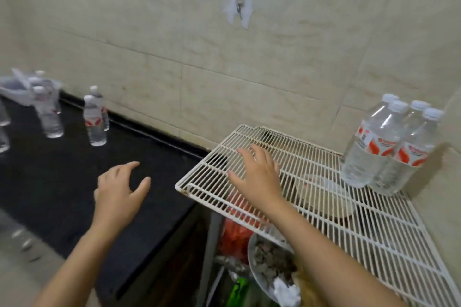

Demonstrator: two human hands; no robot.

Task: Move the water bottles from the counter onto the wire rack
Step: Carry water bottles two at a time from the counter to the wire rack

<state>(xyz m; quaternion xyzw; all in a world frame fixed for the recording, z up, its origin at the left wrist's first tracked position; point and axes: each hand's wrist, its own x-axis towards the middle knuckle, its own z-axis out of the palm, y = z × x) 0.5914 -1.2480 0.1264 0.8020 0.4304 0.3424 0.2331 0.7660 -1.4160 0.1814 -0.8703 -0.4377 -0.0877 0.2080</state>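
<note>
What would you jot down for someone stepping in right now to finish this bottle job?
Left hand open, empty, over the black counter.
Right hand open, empty, over the wire rack.
Done: four bottles stand in the rack's far right corner.
To do: counter bottles, at least four, upright at far left, some by plastic wrap; carry them over.

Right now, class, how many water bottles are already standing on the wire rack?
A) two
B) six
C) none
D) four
D: four white caps mark four water bottles standing close together at the far right corner of the wire rack.
</note>
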